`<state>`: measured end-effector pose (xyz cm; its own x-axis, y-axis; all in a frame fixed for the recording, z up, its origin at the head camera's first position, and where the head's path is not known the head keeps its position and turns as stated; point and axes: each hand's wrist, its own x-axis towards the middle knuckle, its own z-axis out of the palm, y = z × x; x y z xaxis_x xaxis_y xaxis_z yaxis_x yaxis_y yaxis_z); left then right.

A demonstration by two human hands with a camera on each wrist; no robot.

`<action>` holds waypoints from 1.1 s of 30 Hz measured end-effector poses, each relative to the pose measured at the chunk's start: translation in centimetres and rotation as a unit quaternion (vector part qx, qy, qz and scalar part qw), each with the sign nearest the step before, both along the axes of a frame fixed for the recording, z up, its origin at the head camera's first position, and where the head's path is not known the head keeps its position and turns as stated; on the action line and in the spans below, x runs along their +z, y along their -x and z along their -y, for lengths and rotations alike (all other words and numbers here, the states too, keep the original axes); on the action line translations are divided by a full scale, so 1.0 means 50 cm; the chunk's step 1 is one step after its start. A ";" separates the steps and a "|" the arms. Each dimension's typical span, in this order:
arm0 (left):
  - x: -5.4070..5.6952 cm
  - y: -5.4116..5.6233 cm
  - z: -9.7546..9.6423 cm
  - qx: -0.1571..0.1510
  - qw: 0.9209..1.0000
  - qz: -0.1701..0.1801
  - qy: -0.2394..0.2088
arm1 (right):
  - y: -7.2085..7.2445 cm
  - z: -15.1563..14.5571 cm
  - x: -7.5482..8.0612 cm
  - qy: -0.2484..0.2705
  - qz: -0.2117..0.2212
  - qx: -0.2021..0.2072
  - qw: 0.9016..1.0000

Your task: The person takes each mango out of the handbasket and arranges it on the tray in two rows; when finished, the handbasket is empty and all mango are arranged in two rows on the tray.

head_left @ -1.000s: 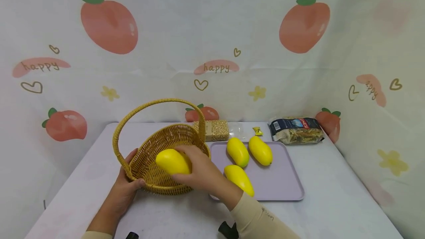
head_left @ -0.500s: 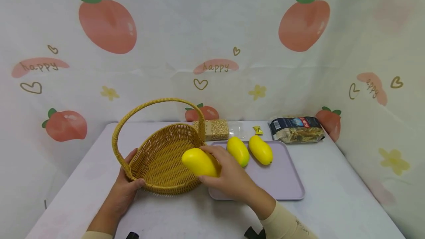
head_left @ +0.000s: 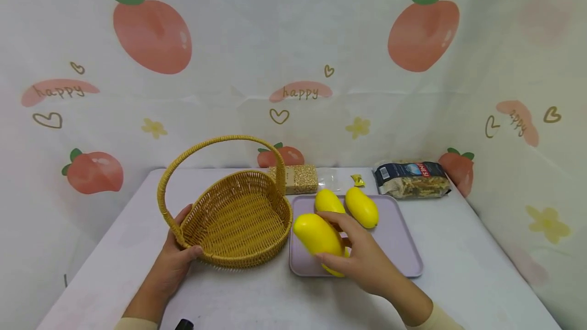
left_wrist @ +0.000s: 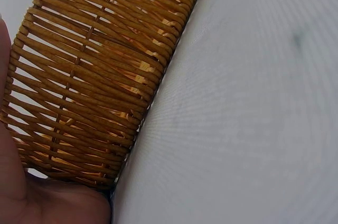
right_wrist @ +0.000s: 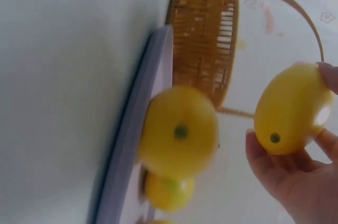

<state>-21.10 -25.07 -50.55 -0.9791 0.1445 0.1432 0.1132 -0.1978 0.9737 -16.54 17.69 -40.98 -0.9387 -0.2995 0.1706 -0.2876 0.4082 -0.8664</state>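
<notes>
My left hand [head_left: 171,264] grips the left side of the yellow wicker basket [head_left: 247,258], near the foot of its tall hooped handle. In the left wrist view, the woven wall [left_wrist: 100,71] rises beside that hand. My right hand [head_left: 367,258] holds a yellow mango [head_left: 317,236] between thumb and fingers, above the left part of the lilac tray [head_left: 396,248]. The right wrist view shows this held mango [right_wrist: 293,110] apart from the others. Beneath it lies another mango [head_left: 337,271], mostly hidden. Two more mangoes [head_left: 362,208] lie toward the tray's back, one partly covered by my fingers.
Behind the basket lies a clear pack of pale grains [head_left: 300,179]. A small yellow wrapped sweet [head_left: 357,181] sits behind the tray, and a dark-labelled bag of pasta [head_left: 412,180] is at the back right. A printed curtain [head_left: 220,65] encloses the white table.
My right hand has carried the mango rightward, from over the basket to over the tray. My left hand keeps its grip, and the basket stays in place.
</notes>
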 end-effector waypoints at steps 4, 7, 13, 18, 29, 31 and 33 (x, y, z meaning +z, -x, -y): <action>0.000 0.000 -0.001 0.003 1.000 0.005 0.002 | -0.008 -0.034 -0.003 0.015 0.007 -0.008 1.000; -0.002 0.000 -0.001 0.002 1.000 0.007 0.001 | -0.014 -0.057 -0.009 0.018 0.007 -0.020 1.000; -0.004 0.001 -0.002 0.003 1.000 0.009 0.007 | -0.019 -0.101 -0.025 0.007 -0.017 -0.047 0.999; -0.003 -0.001 -0.001 0.004 1.000 0.009 0.007 | -0.006 -0.143 -0.034 -0.046 -0.021 -0.081 0.995; 0.003 -0.002 -0.001 0.003 1.000 0.007 0.011 | 0.017 -0.180 -0.054 -0.161 0.077 -0.112 0.978; 0.004 -0.003 -0.002 0.003 1.000 0.006 0.010 | 0.020 -0.180 -0.059 -0.188 0.089 -0.110 0.972; 0.004 -0.004 -0.003 0.004 1.000 0.005 0.007 | 0.023 -0.179 -0.064 -0.207 0.092 -0.109 0.968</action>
<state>-20.91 -24.95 -50.34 -0.9816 0.1390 0.1311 0.1048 -0.1825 0.9776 -17.69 26.66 -44.16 -0.9904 -0.0978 -0.0980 -0.0119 0.7649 -0.6440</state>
